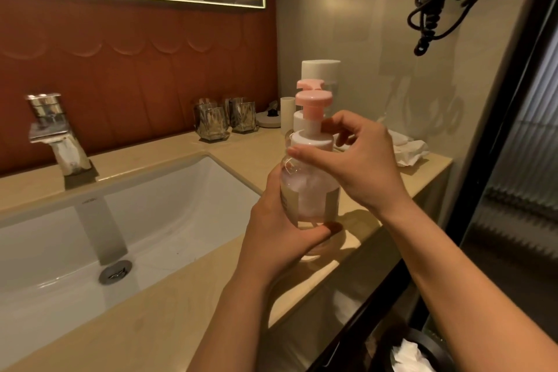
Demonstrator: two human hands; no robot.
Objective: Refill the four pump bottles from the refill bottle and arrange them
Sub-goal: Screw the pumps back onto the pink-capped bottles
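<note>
While the left hand (280, 235) grips the pump bottle (308, 190) low on its body, steadying it over the worktop (181, 296), the right hand (362, 160) pinches its white collar (311, 139), probably to twist the pump. The refill bottle (320, 69) stands behind.

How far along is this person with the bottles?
In hand: the left hand grips a pump bottle holding pinkish liquid, while fingers of the right hand pinch its white collar; tightening or loosening, I cannot tell. Behind it show one more pink pump and a white-capped bottle. The other bottles are out of sight, so nothing proves done; arranging looks left.
</note>
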